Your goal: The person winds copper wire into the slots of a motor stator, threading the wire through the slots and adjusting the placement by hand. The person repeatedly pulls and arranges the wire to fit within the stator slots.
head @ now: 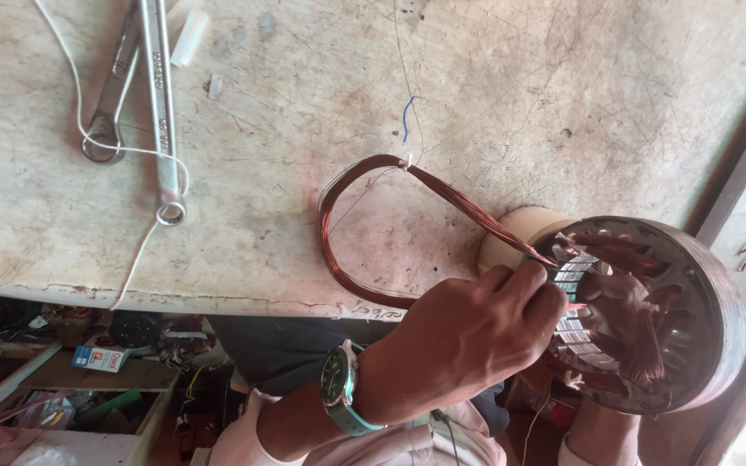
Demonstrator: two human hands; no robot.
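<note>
Closest to my lens is the left hand (468, 332), a teal-strapped wristwatch (341, 384) on its wrist, its fingers (533, 289) pinched together on a strand of the copper wire coil (364, 229) right at the mouth of the stator. From my remote seat I see the pale, scratched tabletop (304, 103) filling most of the view, its worn near edge running across the lower left. Beyond that edge, at lower left, an open wooden box (62, 406) below the tabletop holds a jumble of small parts, wires and a little printed packet.

That round motor stator (658, 311) sits at the tabletop's near right edge, its inner slots packed with copper windings and pale insulating strips. My right hand (602, 427) shows only partly beneath it, seemingly holding it up; I cannot tell how its fingers stand. Looping out from the stator, the coil lies flat on the tabletop near the middle of the near edge.

Two wrenches (153, 95) rest near the far left corner, a white string (110, 142) trailing across them and over the near edge. Smallest, a blue wire scrap (407, 116) lies near the middle.
</note>
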